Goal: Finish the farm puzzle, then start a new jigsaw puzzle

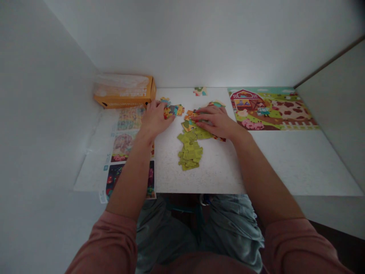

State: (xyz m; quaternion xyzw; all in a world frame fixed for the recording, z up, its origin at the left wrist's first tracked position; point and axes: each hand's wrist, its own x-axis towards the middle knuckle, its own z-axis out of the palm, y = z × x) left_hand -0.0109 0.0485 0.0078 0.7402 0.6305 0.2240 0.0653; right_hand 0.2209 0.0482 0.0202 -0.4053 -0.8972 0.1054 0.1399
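Note:
My left hand (156,118) lies at the left of a small cluster of joined jigsaw pieces (173,111), its fingertips against the cluster's edge. My right hand (213,121) rests flat on a heap of orange and green pieces (191,127). Its fingers cover part of the heap, so those pieces are hidden. Below it, toward me, sits a loose stack of olive-green pieces (190,153). A finished farm jigsaw (270,108) with a red barn and a pig lies to the right of my right hand. A lone piece (200,91) lies near the back wall.
An orange cardboard box (124,91) stands at the back left against the wall. Printed puzzle sheets (129,152) lie under my left forearm, along the left of the white speckled table (285,163). Walls close in the back and both sides.

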